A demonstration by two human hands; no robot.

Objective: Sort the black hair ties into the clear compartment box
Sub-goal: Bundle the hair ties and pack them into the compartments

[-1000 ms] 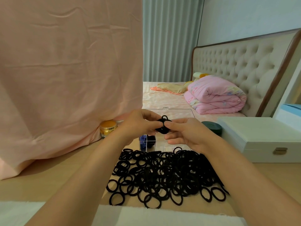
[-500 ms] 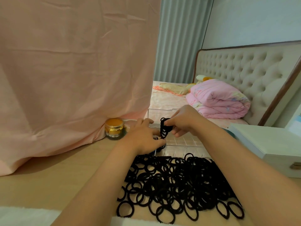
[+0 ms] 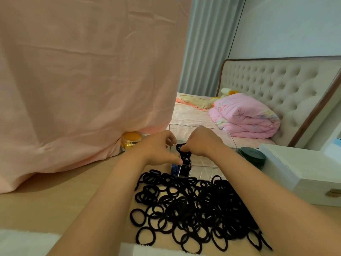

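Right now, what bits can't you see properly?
The clear compartment box: its back-left cells sit behind the left hand and right hand, head view.
The bunch of hair ties: too tangled to count.
The yellow jar label: too small to read.
The white case: cut by the right edge.

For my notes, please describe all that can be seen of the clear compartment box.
The clear compartment box is see-through plastic, divided into small cells, its lid standing open behind. It sits on the wooden table beyond the loose pile. A front-left cell holds blue items, the next black ties. The right hand holds a tie bundle over it.
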